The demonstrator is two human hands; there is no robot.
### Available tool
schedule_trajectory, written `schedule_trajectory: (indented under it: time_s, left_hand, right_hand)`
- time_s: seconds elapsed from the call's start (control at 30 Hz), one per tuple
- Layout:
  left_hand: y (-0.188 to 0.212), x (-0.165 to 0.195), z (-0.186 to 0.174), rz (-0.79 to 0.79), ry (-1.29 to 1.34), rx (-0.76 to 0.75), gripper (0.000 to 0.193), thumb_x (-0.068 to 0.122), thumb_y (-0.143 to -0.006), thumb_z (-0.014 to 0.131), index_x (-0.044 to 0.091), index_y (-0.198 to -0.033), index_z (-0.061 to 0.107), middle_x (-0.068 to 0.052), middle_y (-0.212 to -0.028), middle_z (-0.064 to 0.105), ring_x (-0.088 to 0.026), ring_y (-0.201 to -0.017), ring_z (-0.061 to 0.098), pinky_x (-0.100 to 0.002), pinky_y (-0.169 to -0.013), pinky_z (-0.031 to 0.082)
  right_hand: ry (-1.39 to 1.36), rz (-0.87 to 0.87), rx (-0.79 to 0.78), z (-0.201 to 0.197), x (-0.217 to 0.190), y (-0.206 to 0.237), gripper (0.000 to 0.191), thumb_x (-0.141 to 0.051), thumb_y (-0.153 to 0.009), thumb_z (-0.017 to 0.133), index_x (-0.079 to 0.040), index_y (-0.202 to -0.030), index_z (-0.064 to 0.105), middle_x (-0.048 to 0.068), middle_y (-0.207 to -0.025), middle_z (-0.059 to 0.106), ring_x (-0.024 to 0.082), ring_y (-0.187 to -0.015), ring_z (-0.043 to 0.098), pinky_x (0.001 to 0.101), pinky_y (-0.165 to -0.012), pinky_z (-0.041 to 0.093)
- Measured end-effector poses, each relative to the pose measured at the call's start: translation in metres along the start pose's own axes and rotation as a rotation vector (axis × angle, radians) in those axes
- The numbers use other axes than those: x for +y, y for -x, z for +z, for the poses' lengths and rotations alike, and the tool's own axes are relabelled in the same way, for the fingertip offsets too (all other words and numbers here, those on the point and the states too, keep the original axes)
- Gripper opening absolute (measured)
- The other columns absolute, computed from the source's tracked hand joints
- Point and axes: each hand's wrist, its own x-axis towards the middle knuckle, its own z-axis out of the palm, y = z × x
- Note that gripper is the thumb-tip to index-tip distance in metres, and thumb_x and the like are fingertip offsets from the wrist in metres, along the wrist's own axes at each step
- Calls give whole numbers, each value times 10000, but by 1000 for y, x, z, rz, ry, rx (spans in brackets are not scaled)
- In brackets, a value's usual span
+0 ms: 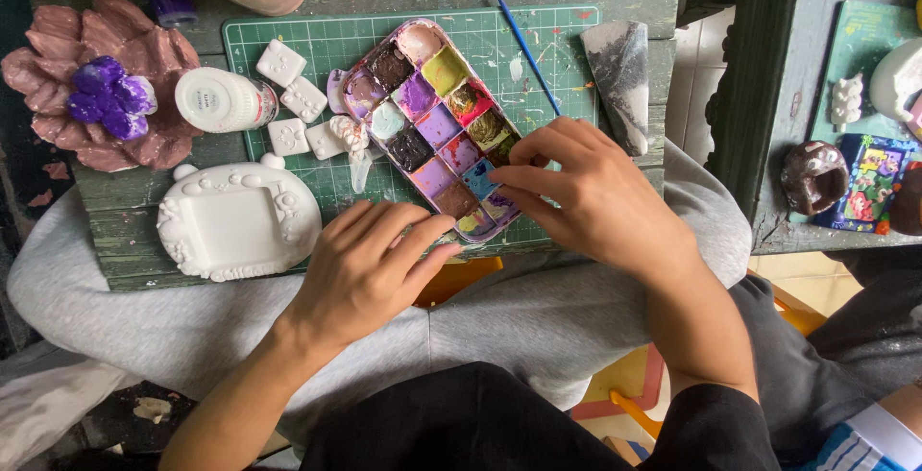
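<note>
The right hand (586, 193) is curled, with its fingertips pressed on the near right edge of the paint tray (432, 116). I cannot tell if it pinches anything small. The left hand (370, 265) lies flat and loose, fingers together, holding nothing, with its fingertips just beside the near corner of the tray.

The tray sits tilted on a green cutting mat (288, 39) on the wooden worktop (125, 231). To do this well, I think the left hand should keep the tray steady while the right hand works gently, so wet paint does not smear.

The tray is pink plastic with small square wells of purple, brown, yellow, green and blue paint, messy and shiny. A thin blue paintbrush (523, 44) lies past the right hand. Left of the tray are little white square pieces (280, 61), bumpy and plain. A white bottle (223, 99) lies on its side. Nearer is a white frame (237, 221) with lumpy trim. Far left is a dull pink flower (67, 58) with a purple middle.
</note>
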Motion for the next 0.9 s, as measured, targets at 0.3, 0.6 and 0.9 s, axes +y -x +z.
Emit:
schedule_trajectory:
  time_s: [0.3,0.6,0.9]
  left_hand:
    - [-3,-10,23,-30,23,70,616,469,-761,932,59,-1035,563,-64,-909,599,-241,-812,617,-392,-743,488]
    - [-5,-6,50,-91,46,192,641,321,-777,971,82,-1085,462,-88,-1049,534,-275,-922,583,-416,-810,481]
    - [6,-18,38,-106,41,189,703,296,-761,975,55,-1171,458,-130,-1212,542,-337,-1089,594,-456,-936,509]
  right_hand:
    - [60,-36,-97,12,-3,-6,311,-120,-853,760,-75,-1161,741,83,-1030,627,282,-964,596,416,-870,498]
    - [48,-45,-143,12,5,-21,270,-163,-865,741,-47,-1107,722,89,-1034,633,284,-980,593,411,-873,475]
    - [-53,-62,-59,19,9,-21,240,-107,-893,770,-33,-1112,702,97,-1090,649,303,-1002,637,407,-920,513]
